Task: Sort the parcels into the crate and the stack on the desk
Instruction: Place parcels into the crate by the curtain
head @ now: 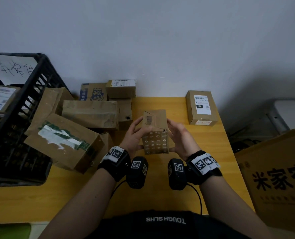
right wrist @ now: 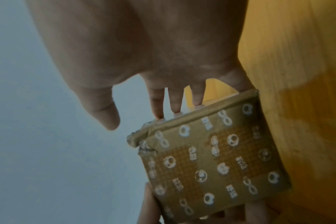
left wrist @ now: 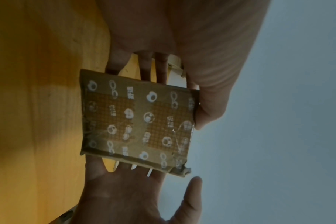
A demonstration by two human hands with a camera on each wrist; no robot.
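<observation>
Left hand [head: 133, 135] pinches the parcel [head: 154, 130] between thumb and fingers while right hand [head: 182, 138], thumb clear, braces its opposite side with straight fingers; best kept level, both sides pressed evenly.

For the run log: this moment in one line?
held: patterned parcel | left hand: grips | right hand: presses side | over desk

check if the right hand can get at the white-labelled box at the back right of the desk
Probably yes: the white-labelled box stands beyond the right hand with only bare desk between. But its fingers press the patterned parcel that the left hand grips, so it must let go first.
</observation>
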